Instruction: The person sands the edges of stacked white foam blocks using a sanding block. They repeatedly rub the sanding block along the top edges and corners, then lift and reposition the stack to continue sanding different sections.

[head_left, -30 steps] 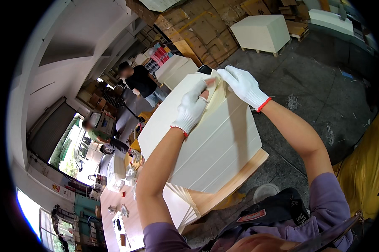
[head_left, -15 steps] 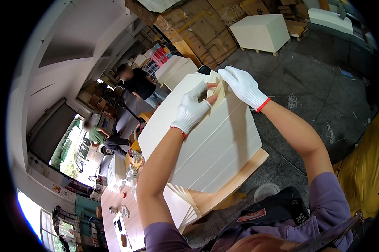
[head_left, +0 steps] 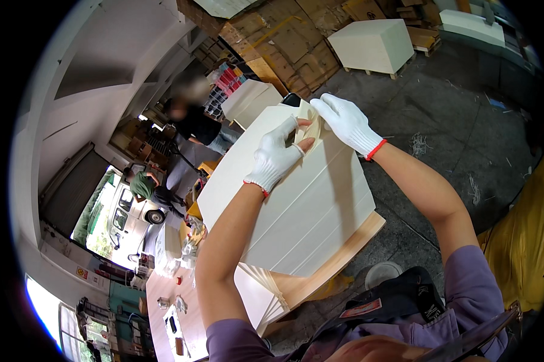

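Observation:
A tall stack of large white paper or card sheets (head_left: 302, 214) stands in front of me on a pale wooden board (head_left: 338, 246). Both my hands wear white knit gloves with red cuffs. My left hand (head_left: 272, 155) is at the stack's far corner, its bare thumb and fingertip curled around several bent-up sheet corners (head_left: 312, 125). On the other side of that corner, my right hand (head_left: 346, 125) has its fingers together against the same sheet edges. Its fingertips are partly hidden behind the sheets.
At left is a table (head_left: 163, 286) with small items and fanned white sheets (head_left: 257, 295). A white bucket (head_left: 383, 274) stands on the floor below. Another stack (head_left: 371, 45) sits on a pallet beyond. Two people (head_left: 202, 123) and a van (head_left: 126, 211) are farther left.
My hands stay at the corner, almost unmoved. In the background, the person in black leans over and the person in green shifts posture.

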`<action>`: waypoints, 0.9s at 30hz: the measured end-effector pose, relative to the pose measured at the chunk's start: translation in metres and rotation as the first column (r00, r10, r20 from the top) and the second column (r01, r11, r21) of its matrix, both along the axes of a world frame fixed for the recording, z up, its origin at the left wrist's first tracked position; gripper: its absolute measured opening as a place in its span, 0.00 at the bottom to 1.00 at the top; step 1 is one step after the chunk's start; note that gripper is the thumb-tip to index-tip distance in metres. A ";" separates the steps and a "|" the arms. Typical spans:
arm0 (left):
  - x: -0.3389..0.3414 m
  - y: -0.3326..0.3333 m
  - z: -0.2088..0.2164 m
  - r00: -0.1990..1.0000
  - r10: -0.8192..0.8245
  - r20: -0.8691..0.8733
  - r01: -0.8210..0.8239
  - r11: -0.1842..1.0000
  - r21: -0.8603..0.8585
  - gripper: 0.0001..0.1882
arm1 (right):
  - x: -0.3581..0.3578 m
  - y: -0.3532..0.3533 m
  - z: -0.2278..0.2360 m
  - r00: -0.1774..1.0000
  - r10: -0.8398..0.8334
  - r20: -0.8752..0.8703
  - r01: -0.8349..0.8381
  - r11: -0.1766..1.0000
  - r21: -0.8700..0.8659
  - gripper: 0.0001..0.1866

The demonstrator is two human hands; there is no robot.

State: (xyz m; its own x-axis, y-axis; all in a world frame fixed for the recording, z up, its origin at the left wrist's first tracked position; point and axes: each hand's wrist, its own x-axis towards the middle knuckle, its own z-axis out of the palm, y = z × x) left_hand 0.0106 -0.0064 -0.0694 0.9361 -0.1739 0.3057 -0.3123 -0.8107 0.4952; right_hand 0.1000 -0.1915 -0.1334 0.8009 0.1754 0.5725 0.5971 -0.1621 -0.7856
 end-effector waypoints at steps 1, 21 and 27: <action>0.000 0.001 0.000 1.000 0.002 -0.018 -0.003 1.000 -0.015 0.21 | 0.000 0.000 0.000 1.000 -0.002 0.000 0.002 1.000 -0.001 0.31; -0.006 -0.006 0.006 0.997 0.074 -0.018 -0.072 0.991 0.113 0.17 | -0.002 -0.003 0.002 0.998 0.007 -0.057 -0.008 1.000 -0.022 0.30; -0.008 -0.012 0.007 0.989 0.112 -0.099 -0.107 0.993 0.056 0.22 | -0.002 -0.002 0.001 0.998 0.007 -0.065 -0.008 1.000 -0.009 0.30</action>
